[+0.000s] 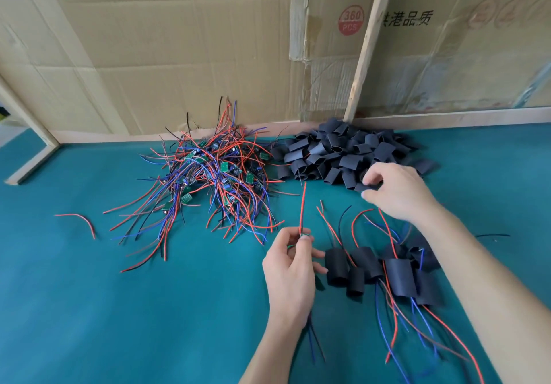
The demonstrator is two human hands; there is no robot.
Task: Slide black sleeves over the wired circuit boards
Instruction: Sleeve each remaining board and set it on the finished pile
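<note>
Small assembly workshop: teal bench (89,309), cardboard partitions (179,40), heaped wired boards (214,181).

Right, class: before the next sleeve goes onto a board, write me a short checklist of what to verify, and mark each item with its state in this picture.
1. Left hand holds a wired circuit board: ok, pinched at the fingertips with the red wire pointing up.
2. Right hand has one sleeve: cannot tell, its fingers are at the near edge of the pile of loose sleeves, but a firm grip is unclear.
3. Sleeve mouth open: cannot tell.
4. Board wires free of the tangled pile of boards: ok, held apart.
5. Finished sleeved boards out of the way: ok, lying to the right.
</note>
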